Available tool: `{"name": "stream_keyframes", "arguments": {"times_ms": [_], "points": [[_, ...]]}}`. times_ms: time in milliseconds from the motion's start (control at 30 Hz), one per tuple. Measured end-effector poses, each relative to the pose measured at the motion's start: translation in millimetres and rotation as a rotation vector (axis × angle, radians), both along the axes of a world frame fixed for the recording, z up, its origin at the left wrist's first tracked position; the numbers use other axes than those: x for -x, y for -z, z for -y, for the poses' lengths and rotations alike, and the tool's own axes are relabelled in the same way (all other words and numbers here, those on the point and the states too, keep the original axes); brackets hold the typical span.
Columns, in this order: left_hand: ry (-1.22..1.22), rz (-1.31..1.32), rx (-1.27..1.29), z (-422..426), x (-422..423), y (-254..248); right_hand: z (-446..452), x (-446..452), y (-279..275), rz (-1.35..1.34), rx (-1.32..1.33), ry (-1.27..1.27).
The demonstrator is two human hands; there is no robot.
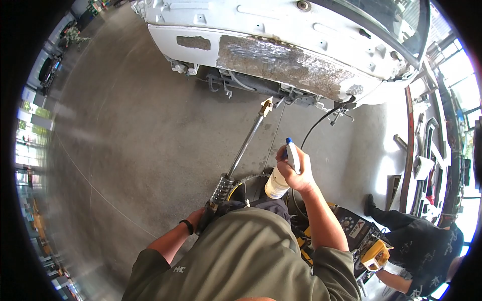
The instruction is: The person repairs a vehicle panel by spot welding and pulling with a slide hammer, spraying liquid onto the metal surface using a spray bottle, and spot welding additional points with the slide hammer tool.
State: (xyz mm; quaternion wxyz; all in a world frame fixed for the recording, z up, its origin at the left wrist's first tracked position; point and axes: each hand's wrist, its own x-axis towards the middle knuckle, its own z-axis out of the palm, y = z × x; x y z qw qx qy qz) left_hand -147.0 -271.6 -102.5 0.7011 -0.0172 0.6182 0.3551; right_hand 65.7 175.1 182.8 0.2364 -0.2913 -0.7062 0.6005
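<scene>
Across the left, I get a wide stretch of grey floor (115,115), open room up to the wall clutter at the curved edge. Left hand (196,216), black band at the wrist: grasping the dark rear end of a rod tool (221,188), fingers mostly hidden. The tool slants up and right, spring coil, then bright shaft; its brass-coloured tip sits near the lower edge of a white vehicle body (306,35), contact unclear to me. A patch of that panel is scraped and rusty. Floor shows between panel edge and my hands.

Right hand (299,173): wrapped around the neck of a white spray bottle (275,185), blue nozzle towards the vehicle, bottle tilted, well apart from the panel. Black cable (312,125) curves past just right of it. Tighter further right: dark machine (351,220) near my elbow, co-worker (427,243) beyond, reddish rail (409,145) edging the floor.
</scene>
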Motion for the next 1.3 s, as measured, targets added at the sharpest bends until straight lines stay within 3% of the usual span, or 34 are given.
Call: {"name": "stream_keyframes", "arguments": {"times_ms": [133, 267, 367, 467, 567, 667, 833, 867, 967, 1067, 1167, 1267, 1300], "points": [[0.168, -0.107, -0.091, -2.6, 2.8, 3.4, -0.6, -6.4, -3.4, 0.023, 0.000, -0.015], [-0.082, 0.136, 0.027, -8.6, 2.9, 2.3, 3.3, -12.0, -2.6, 0.041, -0.006, 0.045], [-0.233, 0.240, 0.057, -52.4, -6.7, -82.6, 2.9, -12.4, -2.9, 0.068, 0.010, 0.099], [0.059, 0.070, -0.060, -35.8, 1.3, -42.7, 2.5, -14.5, -1.3, 0.027, -0.079, 0.139], [0.200, -0.091, -0.083, -18.2, 6.4, -1.2, -2.7, -21.5, 4.6, 0.039, -0.015, 0.003], [-0.047, 0.063, 0.034, -12.5, 4.9, 5.4, 1.1, -20.4, 11.0, 0.010, -0.049, 0.076], [0.063, -0.030, -0.059, -11.4, 9.0, 7.5, 3.1, -22.3, 8.4, 0.071, -0.005, 0.060], [0.088, -0.063, -0.080, -16.9, 7.7, -1.5, 3.4, -19.0, 9.6, 0.039, -0.047, 0.094], [-0.254, 0.230, 0.130, -48.6, -1.1, -64.9, 2.8, -17.0, 7.6, 0.035, -0.039, 0.077], [-0.176, 0.224, 0.098, -20.2, 13.1, -14.6, 7.2, -8.9, 9.6, -0.010, -0.085, 0.114], [-0.183, 0.155, 0.111, -11.6, 20.9, -3.6, 8.9, -6.7, 11.8, -0.001, -0.075, 0.072], [0.589, -0.474, -0.115, -38.0, 27.0, -56.3, 13.0, -8.8, 19.5, 0.020, -0.071, 0.086], [0.486, -0.417, -0.155, -30.1, 30.1, -43.1, 17.5, -6.0, 19.2, 0.001, -0.086, 0.123]]}}
